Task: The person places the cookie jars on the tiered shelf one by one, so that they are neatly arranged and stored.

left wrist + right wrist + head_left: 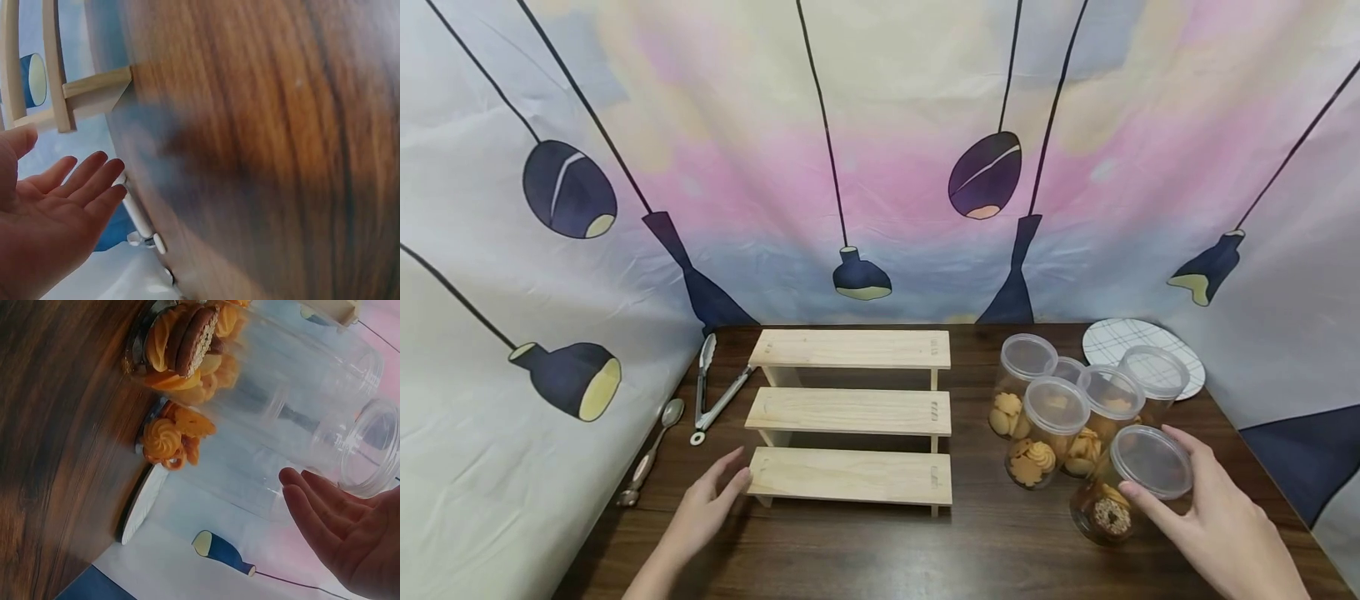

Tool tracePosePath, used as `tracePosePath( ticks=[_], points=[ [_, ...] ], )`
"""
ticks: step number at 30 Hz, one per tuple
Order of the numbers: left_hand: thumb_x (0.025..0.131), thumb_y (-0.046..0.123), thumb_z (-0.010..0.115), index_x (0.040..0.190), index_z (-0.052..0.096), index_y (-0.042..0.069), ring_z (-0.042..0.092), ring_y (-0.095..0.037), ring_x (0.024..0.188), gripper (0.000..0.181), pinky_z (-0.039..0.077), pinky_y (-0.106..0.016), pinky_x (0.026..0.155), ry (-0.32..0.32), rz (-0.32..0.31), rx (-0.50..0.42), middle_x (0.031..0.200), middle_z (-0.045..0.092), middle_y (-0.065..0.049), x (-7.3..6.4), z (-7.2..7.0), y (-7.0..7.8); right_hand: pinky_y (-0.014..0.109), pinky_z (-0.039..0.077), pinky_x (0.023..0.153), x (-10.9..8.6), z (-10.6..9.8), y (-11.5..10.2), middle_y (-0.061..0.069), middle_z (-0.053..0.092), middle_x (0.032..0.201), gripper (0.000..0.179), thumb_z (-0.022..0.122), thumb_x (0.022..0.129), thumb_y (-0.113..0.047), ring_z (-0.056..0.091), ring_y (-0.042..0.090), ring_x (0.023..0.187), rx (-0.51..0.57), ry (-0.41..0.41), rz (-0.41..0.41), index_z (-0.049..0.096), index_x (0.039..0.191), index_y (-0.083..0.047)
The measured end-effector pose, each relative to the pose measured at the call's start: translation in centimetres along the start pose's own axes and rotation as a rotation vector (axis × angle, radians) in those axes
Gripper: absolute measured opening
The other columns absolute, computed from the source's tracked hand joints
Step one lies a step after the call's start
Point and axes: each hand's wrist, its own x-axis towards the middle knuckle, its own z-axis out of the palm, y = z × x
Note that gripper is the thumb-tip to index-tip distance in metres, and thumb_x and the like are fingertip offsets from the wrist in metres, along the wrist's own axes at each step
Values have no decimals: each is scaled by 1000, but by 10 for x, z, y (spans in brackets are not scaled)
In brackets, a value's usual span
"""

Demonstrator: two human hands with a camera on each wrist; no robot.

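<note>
While a spoon (645,467) and metal tongs (724,407) lie at the left of the frame, look at the left hand (700,508): empty, fingers (84,175) loose, right by the lowest step (850,475) of the wooden rack (848,411), though touching or not I can't tell. That rack fills mid-frame, and right of it sits a cluster of other jars (1043,437) of cookies, a plate (1112,337) behind them.

Now, lower right, the action! The right hand (1217,517) is at the nearest jar (1107,505); I'd call this the taking-hold step, and the next move seems to want thumb (1153,508) and fingers drawn in evenly, clear of the neighbours. The jar stands on the counter (850,558), its lid (1150,460) between thumb and fingers, which are spread rather than clenched; how firmly they touch, I can't say.
</note>
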Motion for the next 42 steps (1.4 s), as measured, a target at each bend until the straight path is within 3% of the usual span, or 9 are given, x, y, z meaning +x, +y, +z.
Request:
tracePosePath(
  ticks=[5, 15, 22, 30, 36, 42],
  points=[
    [102, 39, 48, 144, 39, -2, 37, -47, 129, 60, 33, -61, 100, -29, -4, -13, 141, 40, -31, 0, 6, -2, 51, 45, 55, 0, 3, -2, 30, 49, 114, 99, 67, 83, -57, 58, 48, 87, 24, 33, 6, 23, 145, 6],
    [101, 37, 51, 141, 42, -5, 44, -37, 127, 59, 38, -52, 99, -28, 25, -69, 138, 47, -25, 5, 16, -3, 50, 46, 55, 0, 3, -1, 31, 51, 109, 95, 67, 84, -57, 58, 47, 86, 39, 67, 36, 27, 142, 6],
    [102, 30, 50, 144, 35, -7, 37, -41, 130, 58, 33, -55, 103, -67, 73, -42, 142, 40, -28, 8, 12, 4, 43, 45, 49, -3, -4, -2, 30, 53, 103, 90, 68, 85, -54, 60, 36, 71, 29, 102, 35, 31, 140, 6],
    [105, 21, 42, 142, 39, -9, 38, -42, 130, 48, 31, -57, 103, -64, 99, -7, 141, 42, -27, 11, 8, 6, 32, 42, 46, -9, -12, -17, 23, 58, 99, 85, 78, 77, -50, 59, 28, 65, 29, 201, -27, 42, 136, -1],
    [104, 17, 45, 141, 38, -11, 42, -43, 126, 47, 35, -56, 100, -55, 96, 3, 139, 44, -30, 13, 10, 5, 27, 40, 45, -12, -19, -32, 18, 60, 98, 81, 81, 74, -47, 58, 22, 63, 47, 237, -83, 45, 136, -9],
    [103, 18, 48, 141, 39, -10, 45, -41, 124, 48, 39, -55, 98, -35, 87, 6, 137, 45, -29, 13, 13, 2, 25, 36, 45, -8, -31, -50, 10, 60, 99, 81, 85, 70, -43, 47, 9, 57, 45, 270, -209, 49, 136, -15]
  ],
)
